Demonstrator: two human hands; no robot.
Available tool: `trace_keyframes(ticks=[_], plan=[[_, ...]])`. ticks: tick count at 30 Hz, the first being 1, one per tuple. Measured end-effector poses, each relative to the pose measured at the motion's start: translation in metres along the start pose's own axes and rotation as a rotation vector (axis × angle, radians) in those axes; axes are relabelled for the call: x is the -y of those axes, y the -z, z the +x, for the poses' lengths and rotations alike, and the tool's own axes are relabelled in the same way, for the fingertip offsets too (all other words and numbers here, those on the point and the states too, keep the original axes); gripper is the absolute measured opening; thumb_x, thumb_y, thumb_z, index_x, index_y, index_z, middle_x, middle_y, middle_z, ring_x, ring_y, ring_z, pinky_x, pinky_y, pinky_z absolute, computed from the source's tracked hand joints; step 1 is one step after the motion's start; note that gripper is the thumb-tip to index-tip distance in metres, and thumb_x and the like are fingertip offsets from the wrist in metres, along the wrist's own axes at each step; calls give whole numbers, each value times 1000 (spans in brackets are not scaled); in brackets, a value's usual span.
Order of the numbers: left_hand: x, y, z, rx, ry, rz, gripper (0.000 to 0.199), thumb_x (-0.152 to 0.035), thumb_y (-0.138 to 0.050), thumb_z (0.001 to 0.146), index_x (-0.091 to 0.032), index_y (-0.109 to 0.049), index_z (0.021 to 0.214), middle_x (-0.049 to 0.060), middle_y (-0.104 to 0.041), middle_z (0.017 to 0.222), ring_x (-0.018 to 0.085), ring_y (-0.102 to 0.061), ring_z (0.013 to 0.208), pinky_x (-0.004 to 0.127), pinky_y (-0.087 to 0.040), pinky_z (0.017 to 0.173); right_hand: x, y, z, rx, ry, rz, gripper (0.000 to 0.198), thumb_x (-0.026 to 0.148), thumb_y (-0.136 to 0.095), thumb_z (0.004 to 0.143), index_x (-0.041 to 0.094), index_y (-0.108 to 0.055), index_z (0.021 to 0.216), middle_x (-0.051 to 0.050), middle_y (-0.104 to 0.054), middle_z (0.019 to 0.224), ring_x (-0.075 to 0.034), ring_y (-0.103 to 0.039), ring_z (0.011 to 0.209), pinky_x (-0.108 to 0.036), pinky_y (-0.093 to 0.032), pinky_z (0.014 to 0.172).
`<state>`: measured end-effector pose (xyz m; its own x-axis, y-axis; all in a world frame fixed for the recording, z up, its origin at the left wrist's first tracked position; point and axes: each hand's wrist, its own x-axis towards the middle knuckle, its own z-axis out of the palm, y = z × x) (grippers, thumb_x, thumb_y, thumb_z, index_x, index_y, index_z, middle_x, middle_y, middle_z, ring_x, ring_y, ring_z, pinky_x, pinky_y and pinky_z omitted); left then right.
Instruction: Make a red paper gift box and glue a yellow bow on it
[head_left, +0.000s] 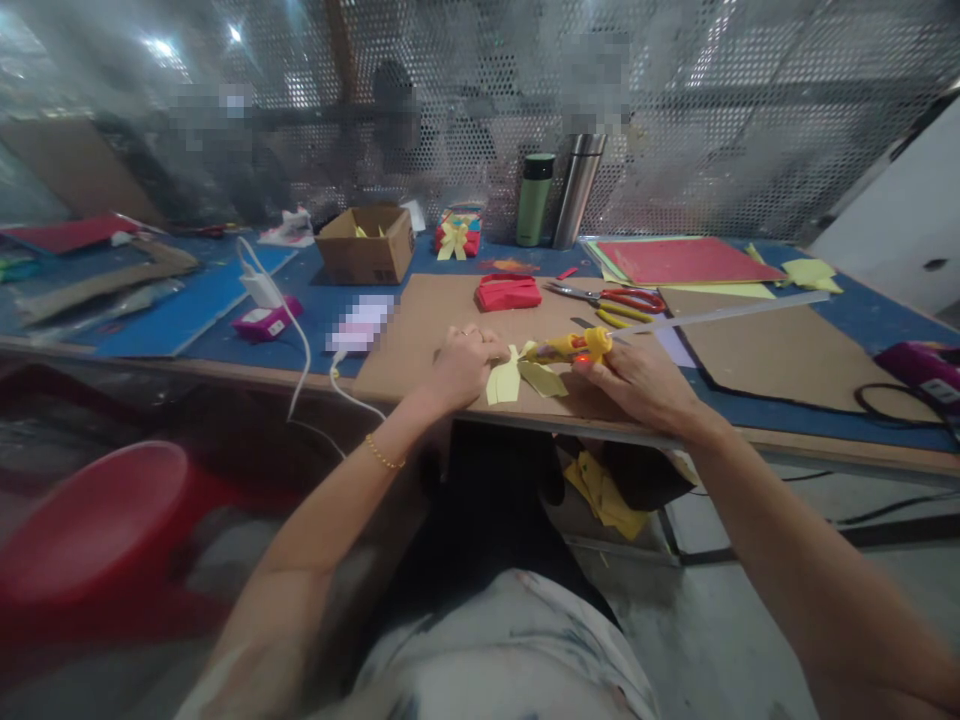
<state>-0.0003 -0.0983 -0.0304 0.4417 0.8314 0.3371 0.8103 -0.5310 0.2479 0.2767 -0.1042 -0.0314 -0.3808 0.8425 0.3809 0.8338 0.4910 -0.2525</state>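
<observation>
My right hand is wrapped round the handle of a yellow hot glue gun, and a long clear glue stick sticks out of its back end. The nozzle points left, at the middle of a pale yellow bow whose tails lie near the table's front edge. My left hand is closed at the upper left of the bow, its fingertips pinching the bow. Behind both hands, a folded red piece lies on the brown cardboard sheet.
Red-handled pliers and a yellow-handled tool lie behind the glue gun. Farther back stand a cardboard box, a red item with a yellow bow, a green bottle and a steel flask. A white cable hangs over the front edge.
</observation>
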Motion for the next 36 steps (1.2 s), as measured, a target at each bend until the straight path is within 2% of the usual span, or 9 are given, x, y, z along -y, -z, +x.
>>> trace_keyframes(ticks=[4,8,16,21,24,30,33,36], plan=[[-1,0,0,-3,3,-4,39,-5,-49,97,-25,-83,103,6,-80,119,26,-60,106,45,-35,98,4,1,2,-13,15,0,42,52,-44,106,23,-66,83,-13,-76,85,-28,-68,78,-36,-46,68],[-1,1,0,10,20,-2,41,-5,-48,97,-25,-83,105,6,-80,121,26,-60,106,45,-35,99,7,0,2,10,14,27,39,49,-44,107,23,-66,89,-13,-77,93,-28,-69,85,-36,-47,73],[-2,2,0,5,13,-16,41,-6,-48,97,-26,-83,104,6,-80,118,27,-60,106,46,-36,98,0,3,2,50,-40,4,38,50,-47,105,25,-60,79,-13,-74,86,-30,-68,81,-38,-47,72],[-4,3,0,2,34,-42,40,-5,-48,96,-24,-83,104,7,-81,118,27,-62,107,47,-37,100,6,3,2,11,-3,10,35,45,-45,106,22,-66,90,-14,-77,94,-29,-70,87,-36,-47,73],[-4,6,-1,-3,19,-56,36,-6,-50,95,-22,-81,102,8,-81,115,27,-63,108,47,-38,101,6,1,0,7,13,11,39,47,-43,107,22,-66,89,-14,-78,94,-29,-70,86,-35,-48,73],[-5,25,-25,-64,8,-60,28,-16,-54,100,-20,-80,111,10,-76,122,27,-64,115,46,-41,105,3,3,-1,44,-20,-5,41,50,-43,107,22,-68,90,-15,-78,94,-31,-70,87,-37,-47,73],[-6,34,-43,19,-15,-75,24,-30,-68,98,-22,-77,119,9,-74,128,29,-63,122,47,-40,109,2,3,-2,32,-18,4,43,53,-42,107,22,-69,92,-15,-77,95,-31,-70,88,-38,-47,74],[-9,37,-53,104,-16,-86,38,-36,-76,94,-22,-73,130,11,-71,141,32,-60,131,49,-37,115,0,1,-1,38,-36,3,44,54,-41,107,23,-67,90,-14,-76,94,-31,-70,87,-38,-48,74]])
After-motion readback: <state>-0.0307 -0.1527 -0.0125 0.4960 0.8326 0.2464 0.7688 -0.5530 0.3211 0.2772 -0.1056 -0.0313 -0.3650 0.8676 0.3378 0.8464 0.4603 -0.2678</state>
